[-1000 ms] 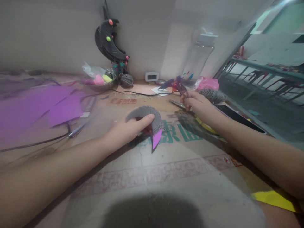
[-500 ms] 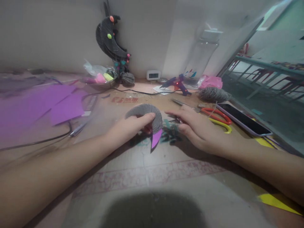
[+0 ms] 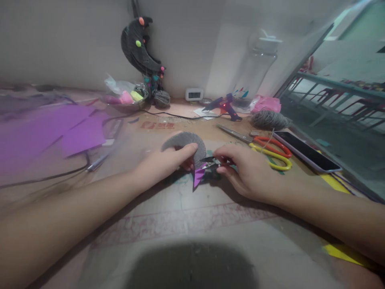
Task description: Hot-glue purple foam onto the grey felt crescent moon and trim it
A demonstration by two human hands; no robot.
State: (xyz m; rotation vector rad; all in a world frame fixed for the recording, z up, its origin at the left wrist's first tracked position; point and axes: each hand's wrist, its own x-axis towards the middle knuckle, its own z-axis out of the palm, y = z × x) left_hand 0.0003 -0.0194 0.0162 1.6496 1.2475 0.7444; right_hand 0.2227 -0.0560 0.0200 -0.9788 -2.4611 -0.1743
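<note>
My left hand (image 3: 164, 162) pinches a crescent shape (image 3: 185, 141) wrapped in grey yarn, whose lower tip (image 3: 198, 176) is bare purple card. It holds the piece just above the tabletop. My right hand (image 3: 245, 170) is closed on small dark thread snips (image 3: 212, 161), whose blades point left and touch the crescent near its purple tip. The two hands are close together at the middle of the table.
Red-and-yellow scissors (image 3: 267, 146), a phone (image 3: 306, 151) and a grey yarn ball (image 3: 268, 119) lie to the right. A glue gun (image 3: 224, 105), a water bottle (image 3: 255, 68), a small clock (image 3: 194, 94) and a finished dark crescent (image 3: 138, 46) stand at the back. Purple sheets (image 3: 51, 132) and a cable (image 3: 45, 176) lie left.
My right hand left the glue gun at the back, came down to the table, picked up the snips and brought them to the crescent. My left hand kept its hold.
</note>
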